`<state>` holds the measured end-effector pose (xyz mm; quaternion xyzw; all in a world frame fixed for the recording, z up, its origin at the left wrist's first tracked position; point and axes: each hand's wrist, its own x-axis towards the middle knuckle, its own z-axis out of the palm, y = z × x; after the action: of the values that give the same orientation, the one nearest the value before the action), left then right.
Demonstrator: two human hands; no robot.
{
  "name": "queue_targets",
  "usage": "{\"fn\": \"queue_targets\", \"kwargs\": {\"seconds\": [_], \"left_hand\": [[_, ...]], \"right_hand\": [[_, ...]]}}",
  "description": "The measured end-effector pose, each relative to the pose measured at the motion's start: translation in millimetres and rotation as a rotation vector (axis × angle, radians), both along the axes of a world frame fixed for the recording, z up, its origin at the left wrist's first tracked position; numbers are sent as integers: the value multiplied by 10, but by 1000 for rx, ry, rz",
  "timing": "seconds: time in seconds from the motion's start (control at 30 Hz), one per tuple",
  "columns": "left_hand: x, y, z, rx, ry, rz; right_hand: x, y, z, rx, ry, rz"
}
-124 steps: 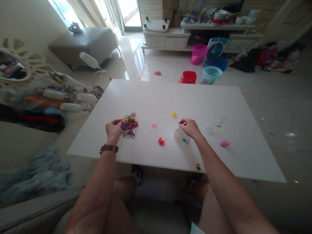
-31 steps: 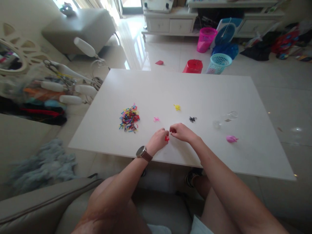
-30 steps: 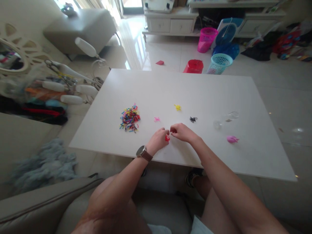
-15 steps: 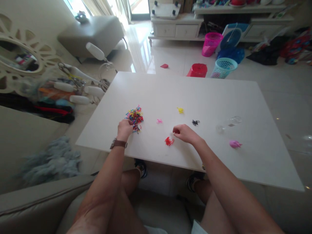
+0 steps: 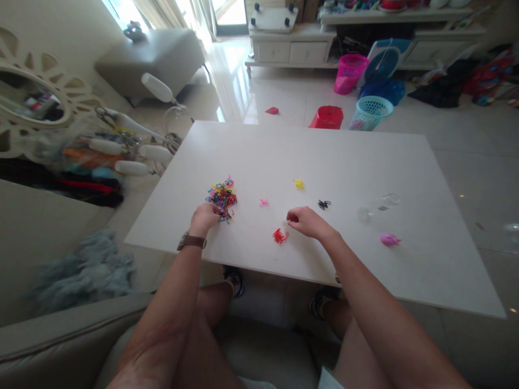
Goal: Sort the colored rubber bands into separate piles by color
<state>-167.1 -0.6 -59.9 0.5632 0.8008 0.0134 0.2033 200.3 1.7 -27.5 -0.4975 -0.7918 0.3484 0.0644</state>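
My left hand (image 5: 205, 217), with a brown-strapped watch at the wrist, touches the near-left edge of a mixed pile of coloured rubber bands (image 5: 225, 195). Its fingers are drawn together, and what they pinch is hidden. Above the table, just right of a small heap of red rubber bands (image 5: 279, 236), hovers my right hand (image 5: 305, 220). Its fingers are curled and closed; anything between the fingertips is too small to tell. Smaller heaps lie apart: pink bands (image 5: 264, 203), yellow bands (image 5: 299, 185) and black bands (image 5: 324, 205).
On the right of the white table (image 5: 348, 162) lie a clear bottle (image 5: 379, 208) and a pink object (image 5: 390, 239). Beyond the far edge stand a red stool or bin (image 5: 326, 117) and a light blue basket (image 5: 371, 112). A lamp's white shades (image 5: 156, 153) reach near the left edge.
My left hand has shifted slightly left and its fingers now rest lower along the pile's near edge. My right hand stays almost where it was. The view has moved a little.
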Motion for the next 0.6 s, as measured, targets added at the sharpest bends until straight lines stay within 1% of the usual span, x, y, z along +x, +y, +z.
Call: {"fn": "queue_targets", "kwargs": {"seconds": [0.3,0.47,0.6], "left_hand": [[35,49,103,-31,21,7],[64,72,182,23,-24,77],[67,67,221,66,-128,136]], "right_hand": [[-1,-3,-5,7,-13,5],[-5,-9,1,-5,-13,0],[-2,-10,-8,-4,-13,4]]}}
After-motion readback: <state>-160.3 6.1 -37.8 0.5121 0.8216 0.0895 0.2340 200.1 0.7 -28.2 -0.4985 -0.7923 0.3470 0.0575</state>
